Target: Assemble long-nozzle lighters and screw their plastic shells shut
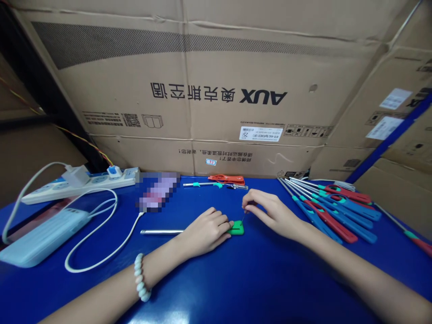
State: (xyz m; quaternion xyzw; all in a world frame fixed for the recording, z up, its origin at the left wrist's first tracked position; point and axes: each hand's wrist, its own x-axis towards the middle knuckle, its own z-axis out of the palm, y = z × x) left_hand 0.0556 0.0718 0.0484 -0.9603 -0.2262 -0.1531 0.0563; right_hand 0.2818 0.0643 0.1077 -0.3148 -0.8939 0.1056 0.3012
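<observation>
A long-nosed lighter with a green handle [238, 228] and a silver tube [161, 232] lies flat on the blue table [263, 288]. My left hand [207, 229] is closed over its middle, fingers pressed on the handle, hiding where tube and handle meet. Just right of the handle's end, my right hand [261, 208] is raised with thumb and forefinger pinched together. From that pinch a thin wire-like piece [243, 218] runs down to the green handle; its exact kind is too small to make out.
Several long lighters with blue and red handles [337, 211] are piled at right. Orange-red parts [226, 179] and a metal tube [202, 185] lie at the back, before a cardboard wall [209, 58]. On the left are a power strip [97, 183], power bank [47, 236], cable [97, 270] and blurred phone [158, 191].
</observation>
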